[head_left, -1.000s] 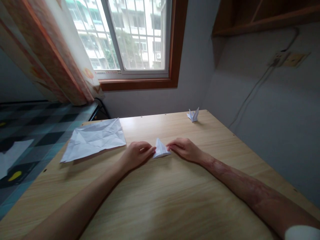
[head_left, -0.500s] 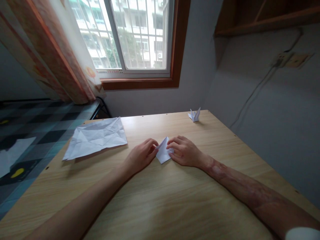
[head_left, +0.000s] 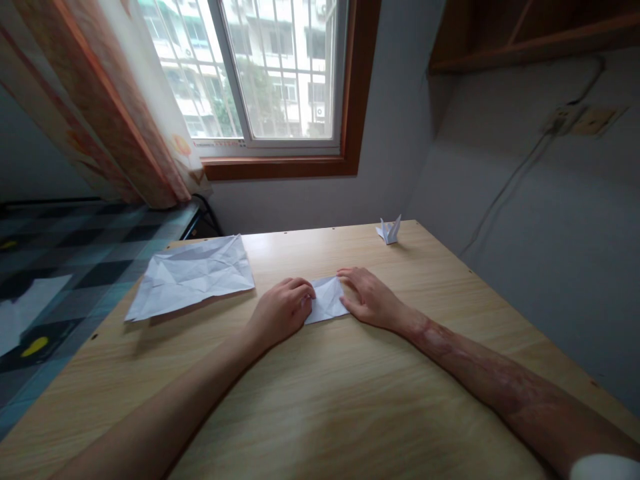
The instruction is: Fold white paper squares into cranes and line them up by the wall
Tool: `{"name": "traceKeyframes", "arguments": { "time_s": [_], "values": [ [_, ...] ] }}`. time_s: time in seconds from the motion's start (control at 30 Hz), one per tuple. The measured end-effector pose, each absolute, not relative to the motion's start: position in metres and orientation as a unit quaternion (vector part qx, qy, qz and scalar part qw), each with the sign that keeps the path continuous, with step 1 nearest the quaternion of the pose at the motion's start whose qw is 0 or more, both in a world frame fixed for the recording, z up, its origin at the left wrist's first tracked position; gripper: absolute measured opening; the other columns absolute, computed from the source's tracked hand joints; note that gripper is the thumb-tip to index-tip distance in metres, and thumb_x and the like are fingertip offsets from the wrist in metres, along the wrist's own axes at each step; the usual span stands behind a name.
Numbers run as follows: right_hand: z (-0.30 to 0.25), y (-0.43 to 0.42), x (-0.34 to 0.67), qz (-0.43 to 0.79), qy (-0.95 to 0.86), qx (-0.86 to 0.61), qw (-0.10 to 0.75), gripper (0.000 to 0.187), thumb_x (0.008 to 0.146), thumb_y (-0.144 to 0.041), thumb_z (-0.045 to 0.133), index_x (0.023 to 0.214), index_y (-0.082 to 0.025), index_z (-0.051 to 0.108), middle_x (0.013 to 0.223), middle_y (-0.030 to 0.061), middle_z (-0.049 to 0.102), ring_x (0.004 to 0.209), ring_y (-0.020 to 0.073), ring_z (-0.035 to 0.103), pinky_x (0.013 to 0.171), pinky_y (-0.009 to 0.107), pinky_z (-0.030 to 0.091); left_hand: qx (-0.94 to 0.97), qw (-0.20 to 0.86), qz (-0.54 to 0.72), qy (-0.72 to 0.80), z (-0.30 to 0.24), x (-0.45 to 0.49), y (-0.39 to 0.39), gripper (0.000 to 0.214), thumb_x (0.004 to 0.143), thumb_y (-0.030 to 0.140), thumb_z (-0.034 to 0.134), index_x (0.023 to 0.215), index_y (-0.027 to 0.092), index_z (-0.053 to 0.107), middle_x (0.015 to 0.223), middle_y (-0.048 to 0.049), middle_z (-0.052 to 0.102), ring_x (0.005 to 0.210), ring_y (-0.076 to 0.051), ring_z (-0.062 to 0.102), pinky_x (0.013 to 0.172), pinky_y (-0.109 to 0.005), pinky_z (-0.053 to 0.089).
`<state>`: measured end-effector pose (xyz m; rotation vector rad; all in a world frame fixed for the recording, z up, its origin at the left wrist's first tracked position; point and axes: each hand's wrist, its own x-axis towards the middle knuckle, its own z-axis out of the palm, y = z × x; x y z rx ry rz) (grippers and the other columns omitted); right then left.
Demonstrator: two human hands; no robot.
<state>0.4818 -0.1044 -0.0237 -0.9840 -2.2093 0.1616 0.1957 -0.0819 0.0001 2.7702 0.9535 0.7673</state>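
Far left, a loose white page (head_left: 35, 307) lies on the checked bed (head_left: 135, 230). Next comes the table (head_left: 320, 387), and near its left edge sits a big creased sheet (head_left: 195, 277), front edge lifted off the wood; a draught or a stray elbow could send it sliding.

Now the left hand (head_left: 283, 308), fingers curled over the left end of a small paper (head_left: 327, 300). Is it a pinch or a light press? Cannot tell, the fingertips are hidden. That paper lies on the tabletop, right between the two hands, creases showing.

At its right end, the right hand (head_left: 370, 298), thumb and fingers spread apart, touching or just beside the edge. Here's the danger: uneven pressure could skew the paper, and a hard tug from either side could tear it along a crease.

Far right corner, a folded paper figure (head_left: 389, 231) stands well apart; only a careless reach would topple it.
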Motion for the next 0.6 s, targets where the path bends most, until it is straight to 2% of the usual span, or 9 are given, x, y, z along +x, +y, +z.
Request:
{"name": "traceKeyframes", "arguments": {
  "time_s": [0.07, 0.13, 0.23, 0.37, 0.5, 0.6],
  "values": [
    [-0.026, -0.104, 0.482, 0.055, -0.847, -0.401, 0.344, 0.057, 0.097, -0.026, 0.074, 0.15, -0.016, 0.055, 0.144, 0.0198, 0.068, 0.135, 0.0352, 0.064, 0.118, 0.055, 0.052, 0.915, 0.07, 0.245, 0.312, 0.002, 0.197, -0.084, 0.011, 0.101, 0.026, 0.066, 0.108, 0.022, 0.074, 0.117, -0.0082, 0.079, 0.108, -0.027, 0.074, 0.098, -0.042, 0.061],
    [-0.027, -0.103, 0.482, 0.047, -0.846, -0.418, 0.326, 0.061, 0.097, -0.032, 0.075, 0.152, -0.015, 0.054, 0.147, 0.0216, 0.067, 0.134, 0.0365, 0.064, 0.117, 0.057, 0.052, 0.92, 0.086, 0.238, 0.299, 0.004, 0.198, -0.086, 0.016, 0.101, 0.034, 0.07, 0.111, 0.023, 0.073, 0.122, -0.0084, 0.079, 0.112, -0.027, 0.075, 0.102, -0.042, 0.061],
    [-0.024, -0.105, 0.482, 0.04, -0.847, -0.435, 0.305, 0.051, 0.097, -0.036, 0.076, 0.142, -0.016, 0.064, 0.146, 0.0202, 0.069, 0.134, 0.0363, 0.065, 0.117, 0.057, 0.052, 0.923, 0.114, 0.236, 0.283, 0.003, 0.199, -0.086, 0.019, 0.103, 0.037, 0.069, 0.116, 0.024, 0.073, 0.129, -0.0072, 0.078, 0.117, -0.026, 0.076, 0.104, -0.04, 0.06],
    [-0.017, -0.108, 0.481, 0.041, -0.842, -0.441, 0.308, 0.037, 0.096, -0.032, 0.078, 0.129, -0.019, 0.071, 0.138, 0.0152, 0.075, 0.126, 0.0332, 0.069, 0.111, 0.053, 0.053, 0.922, 0.127, 0.237, 0.278, 0.0, 0.198, -0.084, 0.02, 0.105, 0.038, 0.067, 0.12, 0.026, 0.073, 0.136, -0.0067, 0.076, 0.11, -0.023, 0.077, 0.099, -0.037, 0.061],
    [-0.015, -0.109, 0.481, 0.022, -0.836, -0.439, 0.328, 0.029, 0.095, -0.027, 0.078, 0.124, -0.022, 0.074, 0.131, 0.0115, 0.079, 0.121, 0.0316, 0.07, 0.108, 0.052, 0.053, 0.924, 0.091, 0.25, 0.273, 0.0, 0.197, -0.081, 0.017, 0.103, 0.038, 0.071, 0.113, 0.025, 0.074, 0.128, -0.0088, 0.076, 0.117, -0.028, 0.072, 0.104, -0.043, 0.06],
    [-0.015, -0.11, 0.481, -0.01, -0.84, -0.439, 0.319, 0.025, 0.097, -0.024, 0.075, 0.122, -0.023, 0.075, 0.132, 0.0114, 0.078, 0.124, 0.0325, 0.068, 0.111, 0.054, 0.051, 0.923, 0.081, 0.245, 0.284, 0.001, 0.198, -0.081, 0.016, 0.102, 0.039, 0.073, 0.11, 0.025, 0.074, 0.122, -0.0088, 0.076, 0.112, -0.028, 0.073, 0.1, -0.044, 0.06]
  ]
}}
